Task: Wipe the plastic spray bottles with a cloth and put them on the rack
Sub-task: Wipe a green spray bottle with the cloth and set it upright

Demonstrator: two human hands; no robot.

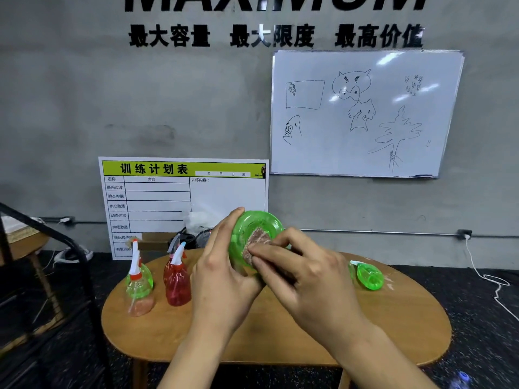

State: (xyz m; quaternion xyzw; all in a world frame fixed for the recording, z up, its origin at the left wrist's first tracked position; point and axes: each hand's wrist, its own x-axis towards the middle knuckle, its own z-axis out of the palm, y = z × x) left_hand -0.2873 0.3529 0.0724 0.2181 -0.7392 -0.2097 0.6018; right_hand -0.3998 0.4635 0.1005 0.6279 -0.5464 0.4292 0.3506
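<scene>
My left hand [222, 276] grips a green plastic spray bottle [247, 224], held up over the table with its round bottom facing me. My right hand [303, 273] pinches a small brownish cloth [257, 241] and presses it against that bottom. On the wooden table [280, 341] at the left stand a green bottle [139, 282] with an orange and white sprayer, a pale orange bottle [140, 306] in front of it, and red bottles [177, 284]. Another green bottle [368, 276] lies on its side at the right.
A dark metal rack frame [70, 248] stands to the left of the table, with a wooden shelf behind it. A chart board and a whiteboard lean on the grey wall. A white cable runs along the floor at right.
</scene>
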